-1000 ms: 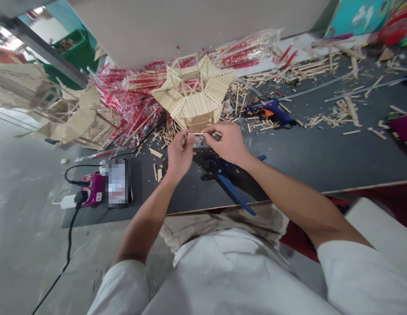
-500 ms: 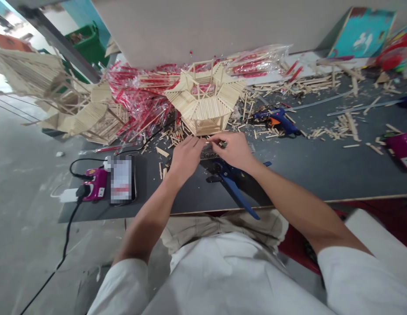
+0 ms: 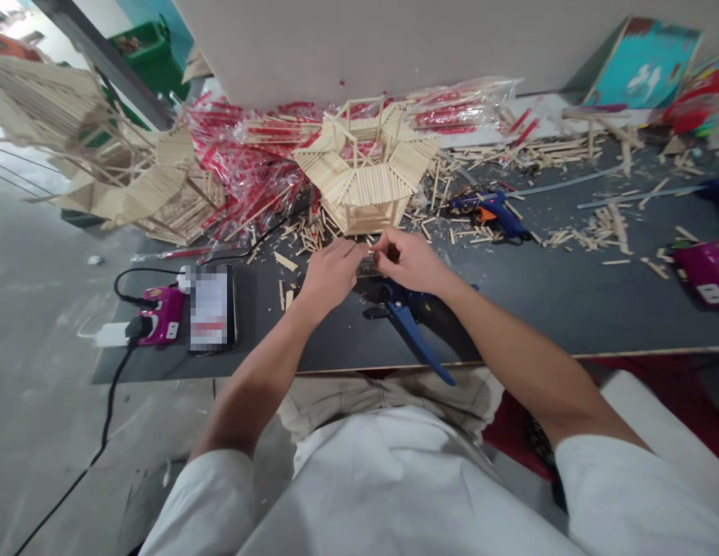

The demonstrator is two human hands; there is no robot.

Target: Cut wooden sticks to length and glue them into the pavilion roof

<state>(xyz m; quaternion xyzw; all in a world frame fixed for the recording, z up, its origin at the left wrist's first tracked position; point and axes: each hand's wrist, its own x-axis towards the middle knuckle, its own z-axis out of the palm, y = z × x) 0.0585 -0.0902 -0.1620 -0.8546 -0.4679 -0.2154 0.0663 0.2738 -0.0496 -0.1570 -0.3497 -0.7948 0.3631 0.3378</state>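
Wood sliver [image 3: 371,250] sits pinched in my right hand [image 3: 414,262], between the front edge of the counter [image 3: 568,297] and the ridged, many-sided stick model [image 3: 371,187]; my left hand [image 3: 331,274] curls beside it, its grip hidden.

A small pale stick [image 3: 371,249] — partly hidden — between the hands [image 3: 332,274] [image 3: 414,262].

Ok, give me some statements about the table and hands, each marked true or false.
1. The left hand and right hand are close together. True.
2. The blue-handled cutter is in the right hand. False: the cutter lies on the table.
3. The phone lies beside a purple socket block. True.
4. The glue gun is left of the stick model nearest the hands. False: it lies to the right.
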